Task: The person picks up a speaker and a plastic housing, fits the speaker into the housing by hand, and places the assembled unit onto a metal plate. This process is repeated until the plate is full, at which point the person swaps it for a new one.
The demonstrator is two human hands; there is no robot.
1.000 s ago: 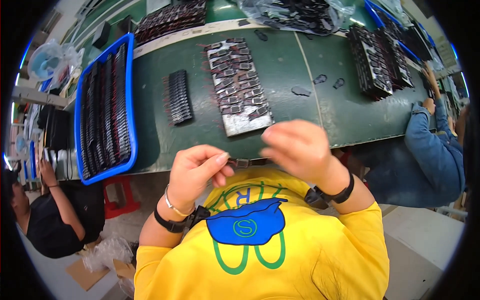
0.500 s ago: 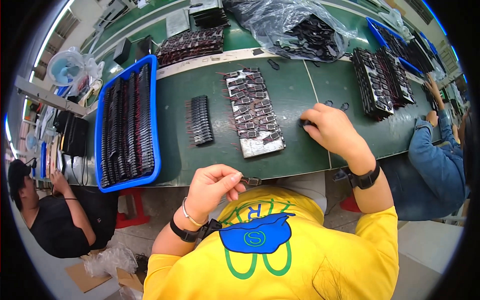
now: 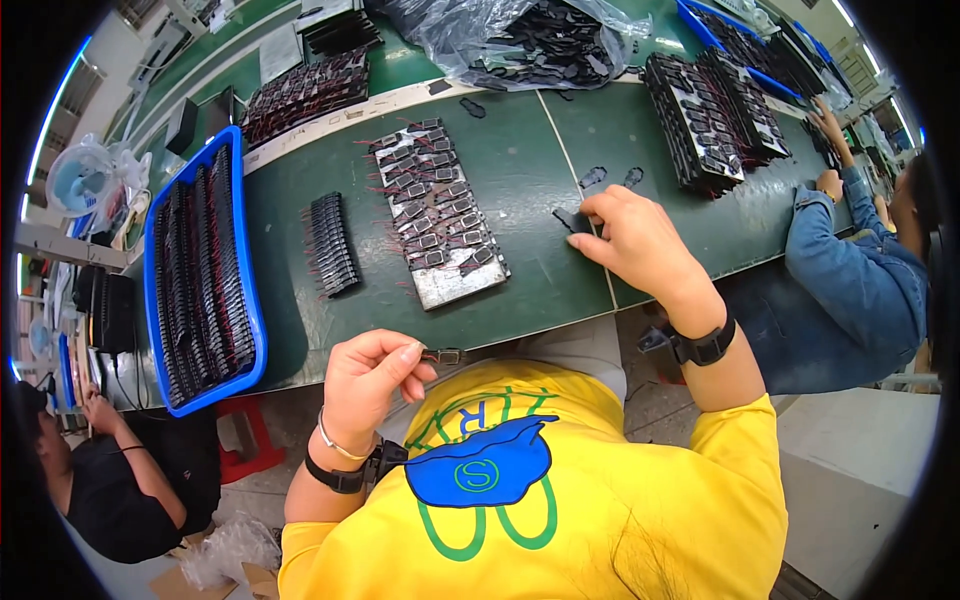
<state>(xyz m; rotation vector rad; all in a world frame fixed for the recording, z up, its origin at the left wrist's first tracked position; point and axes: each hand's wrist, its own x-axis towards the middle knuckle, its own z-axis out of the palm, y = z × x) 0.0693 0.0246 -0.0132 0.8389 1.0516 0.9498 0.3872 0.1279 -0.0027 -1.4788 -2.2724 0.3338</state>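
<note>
Close to my chest, below the table's front edge, my left hand [image 3: 375, 382] pinches a small rectangular speaker [image 3: 444, 356] between thumb and fingers. Over the table, my right hand [image 3: 640, 238] grips a thin black plastic piece [image 3: 568, 219], which sticks out to the left of the fingertips. Two similar loose black pieces [image 3: 593, 177] lie just beyond that hand. Left of it is a metal plate [image 3: 460, 288] carrying rows of small speakers with red wires; its near end is bare. Farther left lies a neat row of black parts [image 3: 330, 245] with red wires.
A blue tray [image 3: 258, 335] packed with black parts stands at the left. Stacked loaded plates [image 3: 705, 130] stand at the right, others [image 3: 305, 95] at the back left. A clear plastic bag [image 3: 430, 45] of black pieces lies behind. Co-workers sit at both sides.
The view has shifted, so the table things sit farther left. The black piece in my right hand now shows more beyond the fingertips. My left hand still holds the speaker.
</note>
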